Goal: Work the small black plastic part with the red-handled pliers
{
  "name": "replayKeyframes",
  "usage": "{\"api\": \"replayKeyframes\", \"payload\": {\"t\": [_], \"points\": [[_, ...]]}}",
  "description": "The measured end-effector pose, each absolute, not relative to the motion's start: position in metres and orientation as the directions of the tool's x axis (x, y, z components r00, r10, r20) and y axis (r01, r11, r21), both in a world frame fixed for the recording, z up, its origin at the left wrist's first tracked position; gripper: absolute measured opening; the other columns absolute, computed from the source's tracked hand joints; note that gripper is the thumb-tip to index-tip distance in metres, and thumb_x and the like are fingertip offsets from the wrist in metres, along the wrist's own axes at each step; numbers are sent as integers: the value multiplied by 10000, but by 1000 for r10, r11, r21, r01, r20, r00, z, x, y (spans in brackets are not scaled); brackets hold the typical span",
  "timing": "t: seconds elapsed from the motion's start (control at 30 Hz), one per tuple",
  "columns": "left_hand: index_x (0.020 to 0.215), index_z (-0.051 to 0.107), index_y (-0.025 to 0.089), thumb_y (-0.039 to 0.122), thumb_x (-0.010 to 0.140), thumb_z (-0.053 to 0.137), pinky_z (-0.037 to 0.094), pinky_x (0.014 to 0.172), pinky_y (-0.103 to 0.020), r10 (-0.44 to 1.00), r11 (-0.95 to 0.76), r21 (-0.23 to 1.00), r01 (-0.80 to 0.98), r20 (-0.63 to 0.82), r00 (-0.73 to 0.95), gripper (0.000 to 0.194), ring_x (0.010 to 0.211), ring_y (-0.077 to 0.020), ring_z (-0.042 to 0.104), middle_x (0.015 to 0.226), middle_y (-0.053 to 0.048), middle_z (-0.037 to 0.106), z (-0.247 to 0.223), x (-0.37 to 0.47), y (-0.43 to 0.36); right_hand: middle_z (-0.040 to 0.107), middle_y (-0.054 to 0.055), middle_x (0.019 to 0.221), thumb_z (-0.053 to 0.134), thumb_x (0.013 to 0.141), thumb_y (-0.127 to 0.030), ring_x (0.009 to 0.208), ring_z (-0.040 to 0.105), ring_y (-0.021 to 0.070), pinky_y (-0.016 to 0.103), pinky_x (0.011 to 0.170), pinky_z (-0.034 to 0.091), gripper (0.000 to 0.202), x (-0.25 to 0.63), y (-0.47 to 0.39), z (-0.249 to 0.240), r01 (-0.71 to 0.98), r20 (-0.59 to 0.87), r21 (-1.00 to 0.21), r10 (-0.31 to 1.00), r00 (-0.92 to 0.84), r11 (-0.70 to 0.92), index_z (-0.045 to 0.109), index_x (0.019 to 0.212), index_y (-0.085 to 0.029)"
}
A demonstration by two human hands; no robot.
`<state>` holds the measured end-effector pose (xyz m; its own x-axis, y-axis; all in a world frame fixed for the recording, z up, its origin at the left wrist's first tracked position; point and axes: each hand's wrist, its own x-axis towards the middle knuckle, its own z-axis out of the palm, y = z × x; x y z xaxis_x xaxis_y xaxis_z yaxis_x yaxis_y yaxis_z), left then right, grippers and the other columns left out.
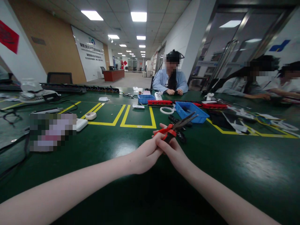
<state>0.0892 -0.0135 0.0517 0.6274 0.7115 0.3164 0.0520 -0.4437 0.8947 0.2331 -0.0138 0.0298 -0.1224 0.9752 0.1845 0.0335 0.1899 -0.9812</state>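
Head view: left hand (148, 153) and right hand (175, 150) grasped red-handled, dark-metal pliers (176, 126); slack grips could have let parted jaws nip either.

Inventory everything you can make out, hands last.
Long-nose pliers: 1, red-black, in both hands
Bundle: 1, black, beside pliers
Bins: 2, blue, beyond pliers
Ring: 1, white, near larger bin
Bars: at least 2, red, mid-table
Box: 1, white, left
Cables: several, black, left
Tape outlines: several, yellow, tabletop
Table: 1, green, foreground
Co-workers: at least 3, light clothing, opposite and right
Desk: 1, red, background
Ceiling lights: several, white, overhead
Left hand: 1, on pliers
Right hand: 1, on pliers
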Motion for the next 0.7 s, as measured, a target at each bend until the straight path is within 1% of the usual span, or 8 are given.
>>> {"api": "replayKeyframes", "payload": {"t": [0.1,0.2,0.33,0.4,0.47,0.57,0.63,0.7], "points": [[1045,555,147,159,939,465,478,886,-357,682,-511,848,145,297,668,140,952,-207,568,1026,-76,590,55,87,-14,643,46,1033,633,789,-582,1024,614,247,447,972,472,591,239,-15,25,44,149,-987,982,-114,155,536,1271,-255],[1050,588,147,151,897,545,499,839,-339,678,-511,845,161,280,680,159,951,-205,574,1109,-88,572,56,82,-14,644,50,1052,584,833,-573,1010,620,247,439,940,497,536,246,-16,22,95,156,-981,979,-131,168,534,1257,-248],[1163,567,176,161,898,551,505,868,-344,732,-309,951,12,230,642,265,1008,-202,595,1225,-81,556,56,78,-19,647,42,1071,587,859,-479,1044,618,234,411,951,498,400,253,-17,25,140,304,-931,930,-208,336,518,1190,-265],[1223,550,198,143,891,556,490,901,-344,734,-220,975,-42,194,651,337,1060,-204,590,1245,-69,564,57,79,-23,642,43,1049,578,871,-436,1021,623,229,408,938,503,351,256,-17,28,194,376,-885,896,-236,423,514,1170,-264],[1285,531,231,130,873,585,473,929,-335,720,-134,987,-87,158,676,427,1122,-207,571,1257,-55,572,57,81,-26,628,48,1033,571,876,-403,992,624,228,414,915,509,353,259,-17,32,258,414,-843,876,-248,472,504,1189,-255],[1297,542,243,146,829,648,465,943,-341,721,8,985,-174,115,683,490,1146,-222,562,1226,-53,600,58,85,-29,614,50,1028,608,846,-370,950,630,227,414,869,523,437,261,-16,39,337,405,-818,882,-239,467,472,1240,-240],[1281,560,228,151,807,663,465,948,-363,737,72,975,-212,91,669,491,1137,-236,568,1206,-64,615,59,88,-29,621,48,1009,651,814,-354,922,637,229,408,839,527,463,263,-14,43,419,386,-793,897,-216,442,478,1225,-233],[1277,567,228,146,796,666,453,973,-387,737,98,972,-215,75,672,498,1147,-241,565,1208,-65,618,59,88,-28,629,54,1020,699,768,-346,921,639,241,408,820,523,472,267,-13,47,528,397,-722,893,-213,447,506,1183,-234]]}}
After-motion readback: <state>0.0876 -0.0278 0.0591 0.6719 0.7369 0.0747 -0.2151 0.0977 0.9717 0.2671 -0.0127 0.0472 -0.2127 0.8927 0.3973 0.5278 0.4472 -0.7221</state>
